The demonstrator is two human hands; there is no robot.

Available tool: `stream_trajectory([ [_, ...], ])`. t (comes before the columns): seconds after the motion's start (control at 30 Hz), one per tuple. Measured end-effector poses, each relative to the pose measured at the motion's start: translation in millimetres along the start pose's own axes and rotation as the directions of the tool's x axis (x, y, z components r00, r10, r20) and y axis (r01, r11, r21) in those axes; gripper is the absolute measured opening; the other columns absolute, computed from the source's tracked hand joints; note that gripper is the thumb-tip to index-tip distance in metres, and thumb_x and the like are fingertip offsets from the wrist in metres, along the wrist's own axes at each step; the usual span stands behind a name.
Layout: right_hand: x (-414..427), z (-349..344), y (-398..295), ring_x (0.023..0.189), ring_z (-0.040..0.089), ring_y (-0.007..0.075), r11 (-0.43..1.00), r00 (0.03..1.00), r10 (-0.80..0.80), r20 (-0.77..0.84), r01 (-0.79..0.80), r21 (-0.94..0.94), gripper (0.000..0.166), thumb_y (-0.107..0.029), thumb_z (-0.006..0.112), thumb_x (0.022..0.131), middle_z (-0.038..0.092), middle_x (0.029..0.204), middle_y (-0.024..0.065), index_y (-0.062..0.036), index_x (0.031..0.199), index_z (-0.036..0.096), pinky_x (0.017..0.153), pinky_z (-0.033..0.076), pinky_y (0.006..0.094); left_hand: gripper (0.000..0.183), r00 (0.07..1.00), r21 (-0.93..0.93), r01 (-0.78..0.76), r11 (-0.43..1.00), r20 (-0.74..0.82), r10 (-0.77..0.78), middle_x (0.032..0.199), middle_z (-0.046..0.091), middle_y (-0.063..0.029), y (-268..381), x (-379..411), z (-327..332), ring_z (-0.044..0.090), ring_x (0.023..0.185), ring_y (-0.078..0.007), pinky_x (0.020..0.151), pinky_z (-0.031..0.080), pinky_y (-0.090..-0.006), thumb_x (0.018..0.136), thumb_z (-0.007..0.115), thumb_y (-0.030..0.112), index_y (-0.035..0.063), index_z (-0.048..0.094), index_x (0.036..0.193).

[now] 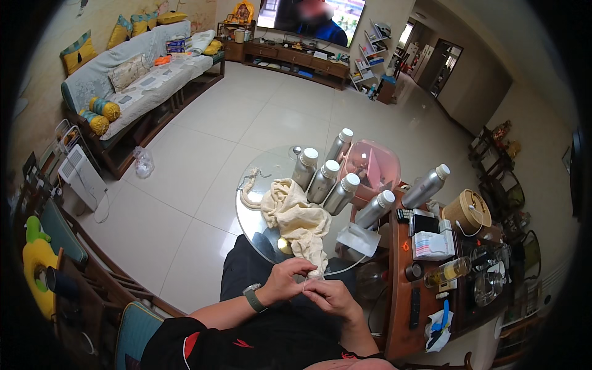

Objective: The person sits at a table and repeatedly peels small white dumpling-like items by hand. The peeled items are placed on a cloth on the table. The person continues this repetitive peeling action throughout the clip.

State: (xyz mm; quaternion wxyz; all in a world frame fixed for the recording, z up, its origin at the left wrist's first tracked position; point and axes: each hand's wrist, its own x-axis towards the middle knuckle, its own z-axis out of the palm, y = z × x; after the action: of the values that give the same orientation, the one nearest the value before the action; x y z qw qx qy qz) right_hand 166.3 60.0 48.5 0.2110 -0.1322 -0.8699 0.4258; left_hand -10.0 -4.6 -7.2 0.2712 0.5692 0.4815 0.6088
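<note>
A bunched cream cloth (296,208) lies on a round glass table (249,217), its narrow near end hanging towards me. Both hands meet at that end, over my lap. My left hand (283,280) pinches the cloth's tip between thumb and forefinger. Close beside it, my right hand (334,296) has its fingers drawn together on a thin pale thread (304,283); the exact grip is partly hidden. A white cord (349,268) curves away to the right from the cloth tip. At the far left of the cloth lies a thick twisted cream rope (249,194).
Several silver metal bottles (341,194) with white caps stand behind the cloth, near a pink lidded box (370,169). A white paper piece (358,239) hangs at the right. The wooden table (400,296) holds a remote (415,307), a glass tumbler (446,272) and a woven canister (465,212).
</note>
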Motion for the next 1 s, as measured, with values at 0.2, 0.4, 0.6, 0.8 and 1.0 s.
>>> stream_trajectory([
  [0.2, 2, -4, -8, 0.077, 0.07, 0.0304, 1.0, 1.0, 0.005, -0.028, -0.004, 0.013, 0.011, -0.008, 0.068, 0.091, 0.07, 0.087, 0.0137, -0.003, 0.101, 0.069, 0.07, 0.054, 0.0341, 0.031, 0.999, 0.087, -0.045, 0.995, 0.013, 0.044, 0.105, 0.069, -0.0111, -1, 0, 0, 0.069, 0.082, -0.0174, 0.074, 0.058, -0.028, 0.08, 0.08, 0.01, 0.0035, 0.072, 0.11],
  [0.4, -2, -9, -5, 0.076, 0.071, 0.0251, 0.996, 0.968, 0.087, -0.236, -0.079, 0.044, 0.011, -0.007, 0.068, 0.091, 0.072, 0.086, 0.0143, 0.0004, 0.099, 0.07, 0.068, 0.053, 0.0313, 0.032, 1.0, 0.007, 0.012, 1.0, -0.006, -0.012, 0.109, 0.069, -0.0111, -1, -2, 1, 0.07, 0.088, -0.0153, 0.079, 0.059, -0.0268, 0.082, 0.079, 0.008, 0.0031, 0.072, 0.112],
  [0.6, -8, -1, 24, 0.07, 0.054, 0.0036, 0.908, 0.847, 0.34, -0.41, -0.182, 0.378, 0.015, -0.012, 0.065, 0.098, 0.064, 0.078, -0.0032, 0.0014, 0.096, 0.069, 0.063, 0.044, 0.0204, 0.033, 0.985, -0.295, 0.173, 0.94, 0.023, -0.174, 0.115, 0.067, -0.009, -1, -4, -1, 0.067, 0.099, -0.0132, 0.086, 0.057, -0.0268, 0.085, 0.077, 0.006, 0.0005, 0.07, 0.117],
  [0.8, 0, 31, 51, 0.07, 0.051, 0.0027, 0.861, 0.786, 0.414, -0.458, -0.175, 0.477, 0.017, -0.017, 0.065, 0.1, 0.061, 0.079, -0.0052, -0.0006, 0.097, 0.067, 0.063, 0.042, 0.0197, 0.034, 0.974, -0.5, 0.215, 0.839, 0.042, -0.224, 0.116, 0.066, -0.0064, -6, -9, 5, 0.066, 0.102, -0.0126, 0.087, 0.055, -0.0246, 0.09, 0.074, 0.005, -0.0025, 0.065, 0.123],
  [1.0, 1, 29, 52, 0.071, 0.052, 0.0032, 0.803, 0.765, 0.472, -0.438, -0.168, 0.572, 0.019, -0.019, 0.064, 0.101, 0.061, 0.079, -0.0047, -0.001, 0.097, 0.067, 0.063, 0.043, 0.0198, 0.036, 0.935, -0.58, 0.346, 0.738, 0.148, -0.322, 0.114, 0.067, -0.0068, -8, -9, 9, 0.066, 0.103, -0.0126, 0.088, 0.055, -0.0253, 0.092, 0.072, 0.006, -0.0034, 0.061, 0.126],
])
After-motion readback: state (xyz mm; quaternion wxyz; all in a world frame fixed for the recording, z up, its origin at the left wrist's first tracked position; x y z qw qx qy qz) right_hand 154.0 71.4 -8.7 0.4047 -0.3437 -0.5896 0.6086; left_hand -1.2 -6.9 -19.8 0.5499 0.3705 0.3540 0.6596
